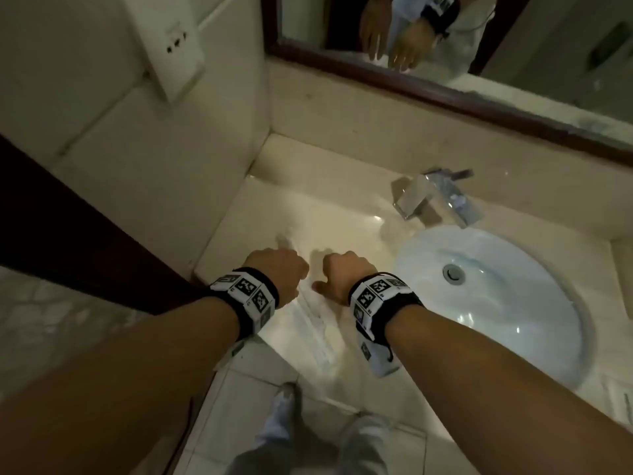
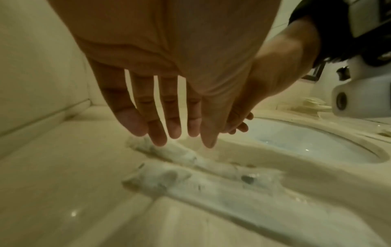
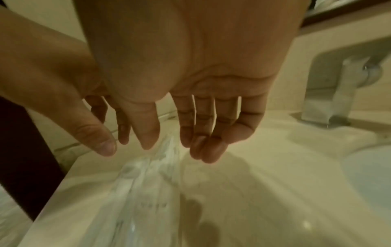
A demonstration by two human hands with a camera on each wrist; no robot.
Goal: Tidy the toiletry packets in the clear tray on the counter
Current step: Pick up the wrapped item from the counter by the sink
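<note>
Two long white toiletry packets (image 2: 169, 154) (image 2: 190, 185) lie side by side on the cream counter, left of the sink. In the head view they show as pale strips (image 1: 310, 320) under my wrists. My left hand (image 2: 175, 128) hovers just above the farther packet with fingers straight and spread, holding nothing. My right hand (image 3: 175, 145) hangs beside it over the packets (image 3: 148, 183), fingers relaxed and empty. Seen from the head, both hands (image 1: 277, 269) (image 1: 342, 274) sit close together. The outline of the clear tray cannot be made out in the blur.
A white oval sink (image 1: 496, 289) lies right of the hands, with a chrome faucet (image 1: 435, 198) behind it. A tiled wall and a dark door frame (image 1: 85, 241) close the left side. A mirror (image 1: 479, 46) hangs behind the counter. The counter's front edge (image 1: 308, 378) is near my legs.
</note>
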